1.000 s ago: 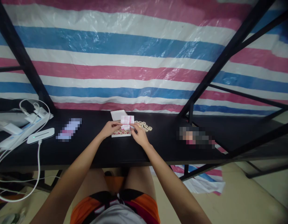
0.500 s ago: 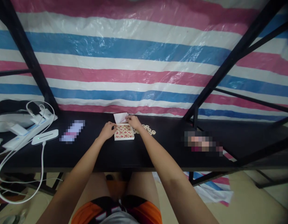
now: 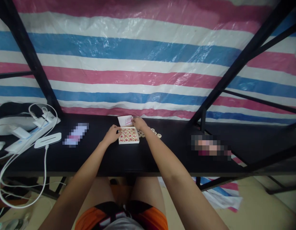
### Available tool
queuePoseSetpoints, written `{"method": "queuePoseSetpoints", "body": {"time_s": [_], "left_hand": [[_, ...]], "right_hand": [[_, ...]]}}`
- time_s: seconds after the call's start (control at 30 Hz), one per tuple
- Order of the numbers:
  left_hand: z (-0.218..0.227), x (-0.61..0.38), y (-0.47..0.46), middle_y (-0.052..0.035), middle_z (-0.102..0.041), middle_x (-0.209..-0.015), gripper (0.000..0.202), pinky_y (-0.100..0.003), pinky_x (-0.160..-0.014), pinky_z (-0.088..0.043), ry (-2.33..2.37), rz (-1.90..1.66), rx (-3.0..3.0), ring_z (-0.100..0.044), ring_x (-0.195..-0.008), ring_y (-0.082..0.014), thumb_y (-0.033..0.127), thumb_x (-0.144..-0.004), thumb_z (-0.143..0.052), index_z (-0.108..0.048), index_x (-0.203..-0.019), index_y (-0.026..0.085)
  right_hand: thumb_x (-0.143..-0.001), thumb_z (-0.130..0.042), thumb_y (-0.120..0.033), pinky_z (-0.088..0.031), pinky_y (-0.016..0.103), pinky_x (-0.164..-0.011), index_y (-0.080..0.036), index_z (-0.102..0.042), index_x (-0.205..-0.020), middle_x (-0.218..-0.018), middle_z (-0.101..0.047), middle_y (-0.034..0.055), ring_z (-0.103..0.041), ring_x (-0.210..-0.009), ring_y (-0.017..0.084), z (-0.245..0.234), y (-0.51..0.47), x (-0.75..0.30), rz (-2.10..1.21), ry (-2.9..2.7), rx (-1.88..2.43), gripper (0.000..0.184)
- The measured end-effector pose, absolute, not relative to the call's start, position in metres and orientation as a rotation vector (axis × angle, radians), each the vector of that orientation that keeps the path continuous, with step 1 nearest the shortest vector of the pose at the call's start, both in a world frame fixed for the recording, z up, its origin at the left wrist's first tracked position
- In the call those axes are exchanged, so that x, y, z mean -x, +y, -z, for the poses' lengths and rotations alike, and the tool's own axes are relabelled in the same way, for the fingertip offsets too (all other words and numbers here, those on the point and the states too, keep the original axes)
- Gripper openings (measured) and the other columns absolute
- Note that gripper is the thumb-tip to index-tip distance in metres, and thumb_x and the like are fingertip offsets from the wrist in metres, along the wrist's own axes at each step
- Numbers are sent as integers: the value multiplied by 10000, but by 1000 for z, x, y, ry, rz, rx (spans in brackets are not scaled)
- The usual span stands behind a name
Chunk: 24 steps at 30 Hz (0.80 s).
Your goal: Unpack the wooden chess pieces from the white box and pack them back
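Observation:
A shallow white box [image 3: 129, 142] lies on the black desk, filled with rows of round Chinese chess pieces [image 3: 127, 134] with red characters. My left hand [image 3: 111, 134] is closed at the box's upper left side, fingertips on its rim. Just behind the box lies a flat white piece [image 3: 124, 120] with pinkish marks; I cannot tell if it is a lid or a folded sheet. My right hand [image 3: 139, 123] pinches its right edge. Loose Chinese chess pieces [image 3: 159, 135] with dark marks lie right of the box, partly hidden by my right forearm.
At the left are a power strip [image 3: 30, 132] with plugs, a white device [image 3: 47, 140] and looping white cables [image 3: 45, 172]. A blurred-out phone-like item [image 3: 76, 134] lies nearer. Another blurred-out item [image 3: 210, 147] sits at right. Black metal posts [image 3: 222, 83] and striped plastic sheeting [image 3: 128, 76] stand behind.
My right hand has shifted slightly at the white piece's right edge, and the pinkish marks show more clearly. My left hand stays by the box. The whole view has moved a little.

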<state>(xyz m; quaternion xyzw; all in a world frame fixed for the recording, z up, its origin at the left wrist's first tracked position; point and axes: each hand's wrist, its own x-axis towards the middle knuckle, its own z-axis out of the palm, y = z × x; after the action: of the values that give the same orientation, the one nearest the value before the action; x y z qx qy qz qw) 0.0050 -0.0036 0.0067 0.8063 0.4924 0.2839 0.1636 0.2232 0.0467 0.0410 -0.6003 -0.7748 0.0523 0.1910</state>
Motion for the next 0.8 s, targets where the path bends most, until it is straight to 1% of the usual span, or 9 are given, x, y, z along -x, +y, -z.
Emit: {"method": "queuePoseSetpoints", "body": {"time_s": [0.13,0.23,0.33,0.5,0.6,0.67,0.8], "left_hand": [[-5,-5,-4,-88,-525,-1022,304,-371,-944,-424,1399,-820,-2296,-544,-991,-226,274,-816,-539,-667,-1076,183],[-3,-7,-5,-87,-501,-1094,373,-360,-953,-424,1411,-828,-2310,-539,-1031,-223,249,-812,-540,-619,-1174,201],[-4,-9,-7,-88,-487,-1141,396,-357,-967,-418,1435,-818,-2314,-531,-1066,-227,222,-815,-526,-595,-1204,207],[-6,-10,-9,-109,-497,-1140,362,-377,-969,-417,1451,-765,-2331,-525,-1075,-246,212,-834,-478,-610,-1170,178],[-7,-10,-9,-102,-508,-1122,349,-367,-968,-413,1479,-750,-2357,-517,-1083,-247,221,-839,-475,-620,-1154,183],[-8,-10,-10,-101,-511,-1125,348,-361,-962,-412,1510,-741,-2364,-511,-1089,-249,239,-841,-480,-622,-1154,185],[-12,-10,-13,-115,-522,-1127,355,-372,-921,-420,1574,-666,-2388,-508,-1070,-270,308,-867,-461,-626,-1153,177]], "right_hand": [[-839,-474,-133,-405,323,-918,-126,-680,-999,-1089,-608,158,-559,-1004,226,-39,37,-218,8,-2100,1624,261],[-841,-471,-141,-411,346,-914,-148,-665,-1023,-1063,-597,130,-537,-992,227,-35,16,-209,57,-2044,1507,266],[-848,-461,-148,-414,355,-911,-180,-663,-989,-1000,-594,99,-523,-962,220,-27,-15,-204,65,-2031,1339,248],[-851,-452,-170,-446,320,-833,-191,-656,-936,-913,-593,72,-553,-888,202,-7,-57,-210,-42,-1877,1306,221],[-831,-464,-170,-452,295,-758,-191,-655,-918,-855,-613,51,-571,-780,182,-1,-67,-213,-124,-1825,1366,211],[-821,-468,-172,-447,283,-724,-200,-655,-899,-811,-628,32,-566,-714,169,-1,-70,-213,-169,-1829,1395,204],[-810,-468,-176,-434,271,-693,-213,-658,-884,-758,-641,12,-564,-676,163,-2,-71,-213,-206,-1819,1442,207]]}}
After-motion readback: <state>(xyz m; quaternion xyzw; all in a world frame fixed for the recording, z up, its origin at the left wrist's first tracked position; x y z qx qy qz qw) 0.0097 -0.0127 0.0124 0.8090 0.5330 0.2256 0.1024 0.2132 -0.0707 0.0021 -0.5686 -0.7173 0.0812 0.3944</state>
